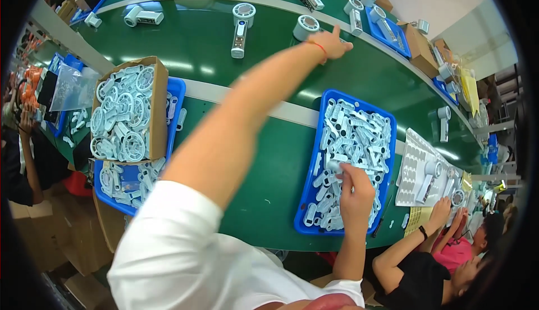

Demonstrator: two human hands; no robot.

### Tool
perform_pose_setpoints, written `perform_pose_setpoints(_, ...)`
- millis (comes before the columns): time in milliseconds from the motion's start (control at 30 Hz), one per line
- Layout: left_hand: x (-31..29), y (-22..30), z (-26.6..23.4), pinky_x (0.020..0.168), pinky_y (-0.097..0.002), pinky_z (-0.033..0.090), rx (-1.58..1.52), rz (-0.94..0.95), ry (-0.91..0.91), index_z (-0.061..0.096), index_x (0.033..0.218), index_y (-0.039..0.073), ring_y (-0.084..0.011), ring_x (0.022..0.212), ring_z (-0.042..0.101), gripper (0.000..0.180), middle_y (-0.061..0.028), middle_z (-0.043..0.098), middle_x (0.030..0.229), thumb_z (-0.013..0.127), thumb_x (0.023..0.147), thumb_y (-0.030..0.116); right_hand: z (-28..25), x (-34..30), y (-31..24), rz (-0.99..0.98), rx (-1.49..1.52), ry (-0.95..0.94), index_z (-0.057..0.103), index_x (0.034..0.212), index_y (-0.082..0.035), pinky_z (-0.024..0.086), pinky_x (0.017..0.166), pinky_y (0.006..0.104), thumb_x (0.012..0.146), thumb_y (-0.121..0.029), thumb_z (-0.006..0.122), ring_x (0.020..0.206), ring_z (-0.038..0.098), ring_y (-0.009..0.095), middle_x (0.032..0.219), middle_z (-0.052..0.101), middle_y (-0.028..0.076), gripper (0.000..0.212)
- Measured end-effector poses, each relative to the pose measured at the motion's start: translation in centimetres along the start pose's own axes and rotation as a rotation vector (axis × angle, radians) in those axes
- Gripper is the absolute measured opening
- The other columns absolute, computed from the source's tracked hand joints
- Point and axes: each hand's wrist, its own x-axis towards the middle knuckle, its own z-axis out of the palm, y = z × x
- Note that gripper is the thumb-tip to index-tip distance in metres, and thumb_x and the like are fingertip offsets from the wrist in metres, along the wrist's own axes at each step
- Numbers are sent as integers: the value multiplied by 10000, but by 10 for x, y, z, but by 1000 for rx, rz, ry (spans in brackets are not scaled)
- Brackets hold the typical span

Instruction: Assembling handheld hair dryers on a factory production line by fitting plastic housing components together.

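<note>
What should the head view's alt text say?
Someone's right hand pinches a pale part over a blue tray of parts, while the left hand is at a handheld fan on a green surface. A cardboard box of parts stands left.

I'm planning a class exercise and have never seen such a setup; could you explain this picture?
No robot here: these are a person's bare hands, seen by a wide fisheye camera worn on the head, so straight edges bend. The left hand stretches over the green surface to a round-headed device; whether it grips is unclear. The right hand, over a blue tray of pale parts, appears to pinch a small pale piece. At left, a cardboard box holds more pale parts, some round.
</note>
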Motion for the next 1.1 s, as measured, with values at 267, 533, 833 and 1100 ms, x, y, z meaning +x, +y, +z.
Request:
perform_pose_setpoints(267, 17, 13, 41, 842, -431, 455, -372, -270, 254, 544, 1040, 93, -346, 984, 579, 300, -203, 593, 1034, 479, 860, 325, 37, -44, -50, -19, 292, -494, 623, 926, -30, 476, 713, 319, 751, 71, 545, 797, 580, 263, 1002, 571, 126, 217)
perform_pose_setpoints(533, -131, 3, -64, 610, -380, 557, -1066, 59, 45, 82, 1333, 107, -230, 739, 578, 639, -143, 520, 944, 500, 854, 169, 71, -105, -43, -316, 78, -276, 612, 964, -29, 490, 741, 353, 642, 40, 677, 894, 581, 299, 978, 591, 140, 336)
perform_pose_setpoints(833, -384, -37, -65, 670, -230, 435, -1326, 107, 17, 310, 1277, 20, -105, 797, 518, 618, -16, 499, 931, 639, 758, 84, 34, -89, -55, 304, 1045, -244, 500, 1176, 38, 493, 740, 296, 835, -52, 535, 828, 611, 201, 949, 590, 122, 355)
perform_pose_setpoints(1100, -424, -45, 7, 721, -253, 477, -1138, -56, -110, 326, 1218, 37, -129, 823, 570, 699, -100, 530, 1026, 753, 668, 90, 40, -104, -65, 346, 1102, -243, 564, 1049, 43, 506, 692, 278, 776, -32, 619, 779, 626, 180, 881, 627, 98, 289)
